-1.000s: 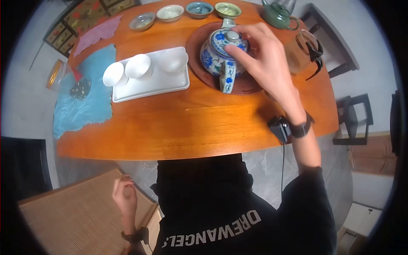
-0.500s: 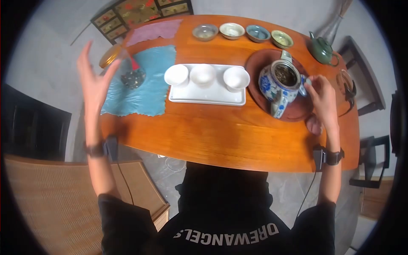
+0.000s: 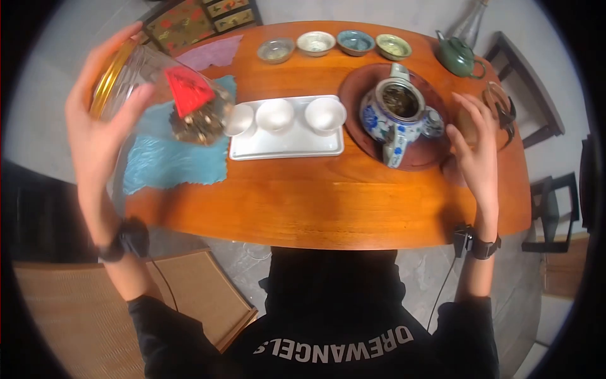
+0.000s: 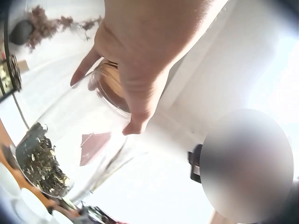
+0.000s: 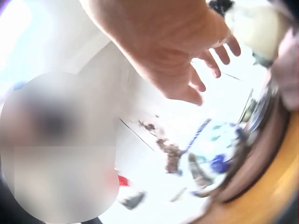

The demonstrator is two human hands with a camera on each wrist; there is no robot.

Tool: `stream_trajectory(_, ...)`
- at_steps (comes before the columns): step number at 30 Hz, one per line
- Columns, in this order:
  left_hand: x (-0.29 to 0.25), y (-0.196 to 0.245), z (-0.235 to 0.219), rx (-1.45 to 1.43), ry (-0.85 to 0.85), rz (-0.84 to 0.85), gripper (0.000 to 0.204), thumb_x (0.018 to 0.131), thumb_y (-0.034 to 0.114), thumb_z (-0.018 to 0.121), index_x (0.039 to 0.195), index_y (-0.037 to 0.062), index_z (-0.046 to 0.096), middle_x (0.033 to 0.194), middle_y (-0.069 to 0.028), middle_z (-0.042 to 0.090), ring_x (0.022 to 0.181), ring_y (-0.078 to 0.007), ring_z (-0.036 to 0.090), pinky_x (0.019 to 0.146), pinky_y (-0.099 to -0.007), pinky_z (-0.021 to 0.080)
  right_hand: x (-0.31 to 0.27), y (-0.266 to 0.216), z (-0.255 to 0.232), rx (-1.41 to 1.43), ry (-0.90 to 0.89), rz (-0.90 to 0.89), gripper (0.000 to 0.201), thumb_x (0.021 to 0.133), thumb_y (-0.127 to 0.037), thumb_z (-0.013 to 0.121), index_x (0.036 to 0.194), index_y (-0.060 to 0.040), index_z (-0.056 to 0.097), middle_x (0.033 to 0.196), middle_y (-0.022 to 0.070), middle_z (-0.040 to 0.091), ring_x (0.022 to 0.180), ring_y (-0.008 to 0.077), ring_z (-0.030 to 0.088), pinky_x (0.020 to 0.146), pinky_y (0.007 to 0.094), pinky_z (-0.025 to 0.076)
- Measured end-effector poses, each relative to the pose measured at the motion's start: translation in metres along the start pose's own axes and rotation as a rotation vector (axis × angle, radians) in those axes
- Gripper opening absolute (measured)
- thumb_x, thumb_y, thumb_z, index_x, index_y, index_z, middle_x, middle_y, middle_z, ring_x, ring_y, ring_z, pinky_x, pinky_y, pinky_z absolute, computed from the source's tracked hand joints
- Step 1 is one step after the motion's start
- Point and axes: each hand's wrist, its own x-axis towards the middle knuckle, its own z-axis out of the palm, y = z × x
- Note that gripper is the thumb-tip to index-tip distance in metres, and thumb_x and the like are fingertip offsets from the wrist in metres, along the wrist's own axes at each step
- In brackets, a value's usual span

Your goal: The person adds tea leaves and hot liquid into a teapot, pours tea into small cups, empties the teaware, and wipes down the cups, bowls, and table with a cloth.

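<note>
The left hand [image 3: 95, 129] grips the jar [image 3: 205, 123], seemingly to fetch it, while the relaxed, empty right hand [image 3: 478, 148] near the teapot [image 3: 372, 119] probably must next open the gold lid [image 3: 108, 79].

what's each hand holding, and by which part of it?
Left hand: the glass jar, gripped around its gold lid end, thumb and fingers spread. Right hand: nothing held.

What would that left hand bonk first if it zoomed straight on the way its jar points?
Probably the white cup at the left end of the tray: the left hand points the jar that way. Depth is unclear, so it might pass above.
</note>
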Motion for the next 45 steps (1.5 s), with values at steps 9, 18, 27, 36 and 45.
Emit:
stream_trajectory(9,-0.004,0.105,0.083,-0.245,-0.208,0.702,0.082,0.069,0.045,0.077,0.133,-0.0038,0.060,0.124,-0.0189,0.063,0.109,-0.0297,0.065,0.092,-0.0390,0.055,-0.010,-0.113,-0.059,1.116,-0.138,-0.168,0.113,0.062,-0.036,0.099,0.153,0.0015,0.041,0.149,0.0204,0.053,0.133,0.0337,0.057,0.110,0.0442,0.045)
stream_trajectory(18,-0.114,0.075,0.137,-0.750,-0.265,-0.257,0.104,0.093,0.086,0.035,0.131,-0.0079,0.058,0.126,-0.0187,0.058,0.114,-0.0270,0.058,0.103,-0.0397,0.042,0.030,0.007,-0.074,0.322,-0.082,-0.211,0.094,0.066,-0.024,0.093,0.146,0.0018,0.051,0.140,0.0185,0.061,0.127,0.0320,0.063,0.109,0.0407,0.049)
stream_trajectory(27,-0.190,0.068,0.176,-0.907,-0.105,-0.366,0.080,0.103,0.064,0.042,0.130,-0.0092,0.058,0.129,-0.0226,0.055,0.112,-0.0276,0.059,0.089,-0.0350,0.051,0.066,0.031,-0.073,0.195,-0.138,-0.331,0.085,0.068,-0.022,0.088,0.144,-0.0035,0.055,0.134,0.0148,0.065,0.117,0.0331,0.066,0.102,0.0406,0.053)
stream_trajectory(36,-0.189,0.069,0.175,-0.889,-0.159,-0.308,0.081,0.103,0.067,0.038,0.129,-0.0059,0.059,0.128,-0.0215,0.056,0.114,-0.0282,0.059,0.093,-0.0363,0.051,0.062,0.027,-0.066,0.193,-0.133,-0.319,0.090,0.061,-0.015,0.089,0.144,-0.0164,0.056,0.127,0.0127,0.066,0.111,0.0356,0.066,0.095,0.0423,0.057)
stream_trajectory(45,-0.174,0.077,0.174,-0.971,-0.096,-0.444,0.086,0.101,0.074,0.034,0.134,-0.0025,0.054,0.129,-0.0222,0.058,0.115,-0.0284,0.062,0.092,-0.0382,0.055,0.047,0.016,-0.063,0.411,-0.109,-0.102,0.094,0.064,-0.017,0.092,0.148,-0.0095,0.051,0.136,0.0123,0.063,0.122,0.0286,0.064,0.103,0.0404,0.054)
